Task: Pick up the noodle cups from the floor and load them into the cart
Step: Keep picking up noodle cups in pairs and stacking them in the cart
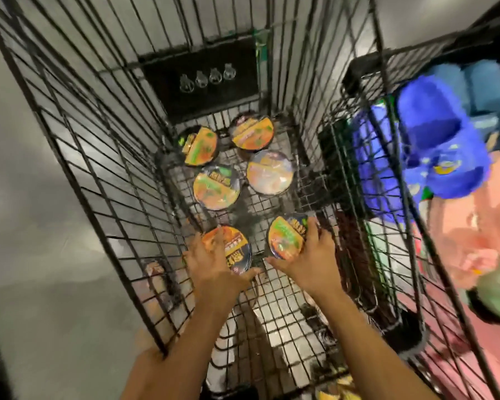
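Black wire cart (70, 157) holds six noodle cups on its mesh floor. At its near end the left hand (214, 267) clasps the near-left cup (238, 249) from above. Four loose cups (216, 187) stand farther in. The right hand (315, 255) grips the near-right cup (285, 238). A blue bundle (433, 125) lies outside the right wall.

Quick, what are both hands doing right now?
Left hand: grips the near-left noodle cup.
Right hand: grips the near-right noodle cup.
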